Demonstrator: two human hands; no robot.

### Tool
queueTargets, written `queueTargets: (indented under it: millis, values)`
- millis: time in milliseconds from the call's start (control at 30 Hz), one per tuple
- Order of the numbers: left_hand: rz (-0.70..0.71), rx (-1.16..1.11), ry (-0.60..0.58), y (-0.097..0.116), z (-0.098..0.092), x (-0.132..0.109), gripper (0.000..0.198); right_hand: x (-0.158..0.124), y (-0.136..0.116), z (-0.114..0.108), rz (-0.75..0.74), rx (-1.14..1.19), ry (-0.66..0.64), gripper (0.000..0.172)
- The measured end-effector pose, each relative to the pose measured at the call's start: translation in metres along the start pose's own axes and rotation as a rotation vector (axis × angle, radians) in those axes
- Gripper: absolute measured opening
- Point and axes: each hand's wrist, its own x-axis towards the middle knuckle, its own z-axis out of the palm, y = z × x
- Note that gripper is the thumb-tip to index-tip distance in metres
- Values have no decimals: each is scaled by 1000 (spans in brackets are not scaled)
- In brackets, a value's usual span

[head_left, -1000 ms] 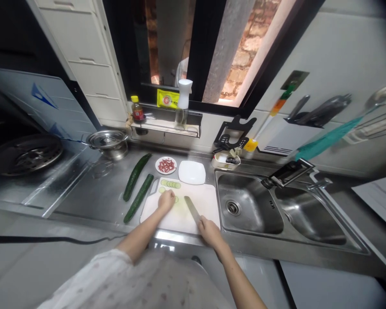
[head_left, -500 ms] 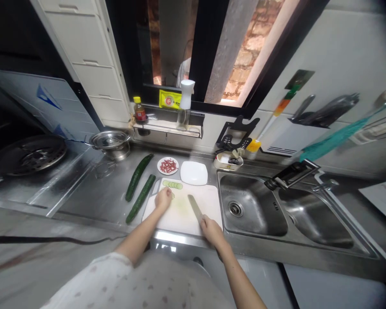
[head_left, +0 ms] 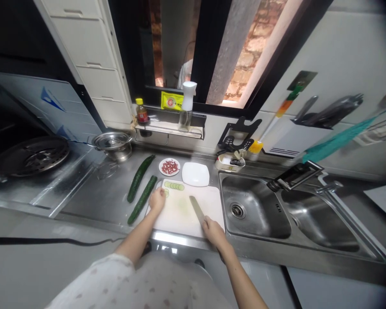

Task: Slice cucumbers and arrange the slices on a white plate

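From here I see the right hand (head_left: pixel 214 231) closed round the handle of one knife (head_left: pixel 197 208), its blade angled ahead over one white cutting board (head_left: pixel 170 219). The left hand (head_left: pixel 157 200) is loosely curled beside a cucumber slice (head_left: pixel 167 193); I can't tell whether it grips it. Just ahead lies one row of overlapping slices (head_left: pixel 174 186); to its left, two whole cucumbers (head_left: pixel 143 200); beyond the board, one round plate (head_left: pixel 160 169) of chopped red pieces (head_left: pixel 170 166) and one squarish white dish (head_left: pixel 195 174).
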Motion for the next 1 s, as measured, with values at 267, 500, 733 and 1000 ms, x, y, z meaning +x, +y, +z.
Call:
queueTargets:
  millis: [267,500,733,1000]
  values:
    - [59,114,20,-1,-7,-5,23,-1,-1,-3,2,3,-16,29]
    - [150,87,61,11,0,-6,27,-1,-1,-4,5,42,-29,31]
    - [341,82,-33,41,12,2,29,0,1,-1,18,36,-33,33]
    - [529,245,-204,70,15,14,35,0,3,3,9,15,-19,32]
